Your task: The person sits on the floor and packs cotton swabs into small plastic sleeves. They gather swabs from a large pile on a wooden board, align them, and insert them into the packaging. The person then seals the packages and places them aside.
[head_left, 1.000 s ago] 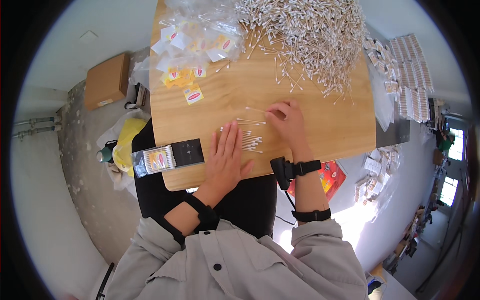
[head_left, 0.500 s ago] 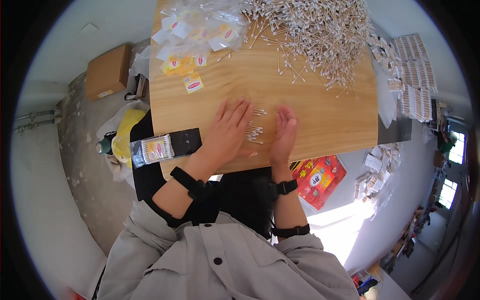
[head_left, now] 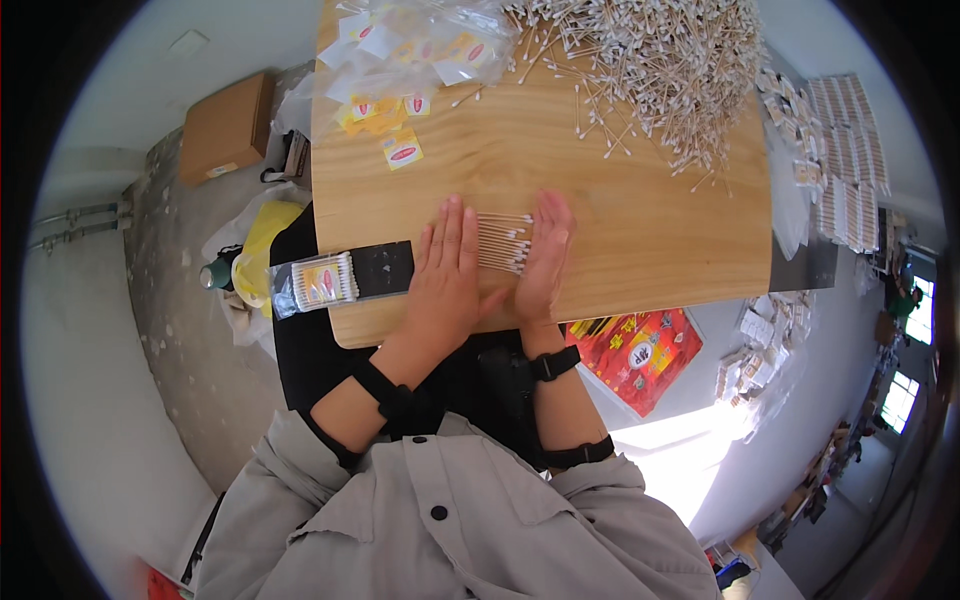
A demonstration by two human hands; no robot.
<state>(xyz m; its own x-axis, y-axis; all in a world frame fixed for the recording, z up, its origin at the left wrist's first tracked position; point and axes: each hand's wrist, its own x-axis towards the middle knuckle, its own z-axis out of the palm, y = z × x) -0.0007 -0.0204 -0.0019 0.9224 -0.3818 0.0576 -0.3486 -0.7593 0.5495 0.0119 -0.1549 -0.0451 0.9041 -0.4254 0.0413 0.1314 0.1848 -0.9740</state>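
A row of cotton swabs [head_left: 503,240] lies side by side on the wooden table, between my two hands. My left hand [head_left: 447,272] rests flat at their left ends, fingers stretched out and pointing away from me. On the other side, my right hand [head_left: 544,256] stands on its edge with straight fingers, its palm against or very close to the right-hand tips. Neither hand grips anything. Left of my left hand, a clear bag of cotton swabs [head_left: 325,281] with a yellow label lies on a dark strip [head_left: 385,268].
A big heap of loose cotton swabs [head_left: 690,60] covers the table's far right. Clear plastic bags [head_left: 430,45] and yellow label cards [head_left: 403,149] lie at far left. Packed swab bundles [head_left: 845,150] are stacked beyond the right edge; a red printed bag [head_left: 645,355] lies below the near edge.
My left hand has slid off the swabs to their left ends, uncovering the row. My right hand has come in against the right-hand tips. The view has shifted slightly.
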